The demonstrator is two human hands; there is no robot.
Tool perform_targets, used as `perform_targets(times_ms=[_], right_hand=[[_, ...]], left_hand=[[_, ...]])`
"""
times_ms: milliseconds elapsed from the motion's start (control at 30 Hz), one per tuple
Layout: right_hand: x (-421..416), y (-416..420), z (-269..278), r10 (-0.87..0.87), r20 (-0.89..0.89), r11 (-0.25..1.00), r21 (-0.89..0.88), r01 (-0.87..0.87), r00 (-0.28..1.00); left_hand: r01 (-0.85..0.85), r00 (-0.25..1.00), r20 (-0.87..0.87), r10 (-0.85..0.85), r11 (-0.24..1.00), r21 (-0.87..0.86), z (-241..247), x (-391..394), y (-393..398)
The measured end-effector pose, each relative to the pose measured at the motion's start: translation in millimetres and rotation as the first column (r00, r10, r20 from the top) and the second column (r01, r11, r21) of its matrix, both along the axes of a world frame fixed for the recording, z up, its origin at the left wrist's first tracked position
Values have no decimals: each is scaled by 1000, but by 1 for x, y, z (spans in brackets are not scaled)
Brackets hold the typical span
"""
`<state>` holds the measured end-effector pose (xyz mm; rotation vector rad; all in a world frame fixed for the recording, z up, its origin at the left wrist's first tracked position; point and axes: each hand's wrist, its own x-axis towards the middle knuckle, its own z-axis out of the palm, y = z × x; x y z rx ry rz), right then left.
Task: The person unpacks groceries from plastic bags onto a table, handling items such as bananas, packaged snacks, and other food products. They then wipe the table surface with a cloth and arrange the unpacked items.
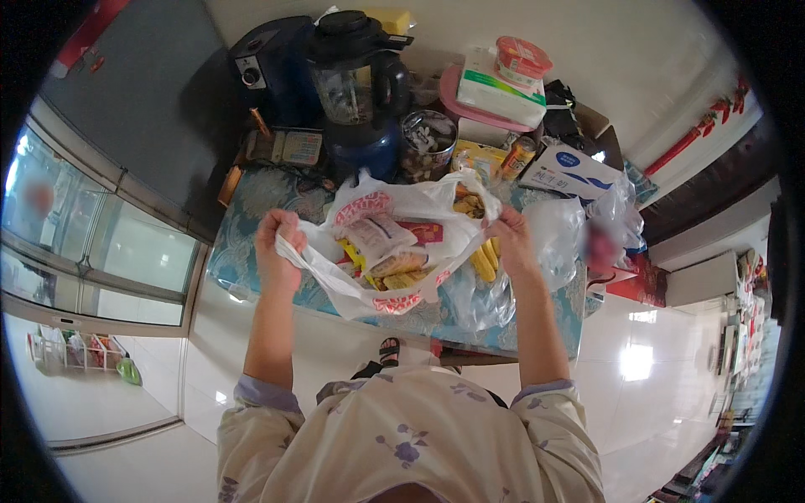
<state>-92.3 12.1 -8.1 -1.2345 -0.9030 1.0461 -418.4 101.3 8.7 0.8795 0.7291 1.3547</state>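
Observation:
Between my hands a white plastic shopping bag (352, 292) with red printing is spread wide at its mouth. My left hand (281, 248) grips one handle, and my right hand (510, 236) pinches the opposite one. Inside lie several packets: a clear-wrapped pale packet (380, 236), a red packet (422, 232), and yellow-brown snack packs (399, 280) lower down. The bag's bottom is hidden. Just below my right hand, yellow bananas (484, 261) rest by a clear plastic bag (481, 302) on the table.
The table has a blue patterned cloth (242, 207). Along its back stand a blender (352, 94), a dark blue appliance (270, 69), a tin (429, 141), a drink can (519, 157), a tissue pack (500, 94) and a white carton (569, 170). More clear plastic bags (553, 236) lie at the right.

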Motion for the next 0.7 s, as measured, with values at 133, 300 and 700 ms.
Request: perform_targets(times_ms=[133, 300, 700], right_hand=[[9, 2, 4, -297, 393, 950, 33, 309, 870], [-56, 4, 38, -525, 805, 851, 503, 150, 277], [-168, 49, -64, 436, 891, 876, -453, -169, -128]], left_hand=[[-1, 999, 42, -1, 998, 68, 7, -5, -4], [44, 926, -378, 12, 989, 139, -29, -17, -35], [39, 801, -591, 101, 975, 220, -14, -30, -67]])
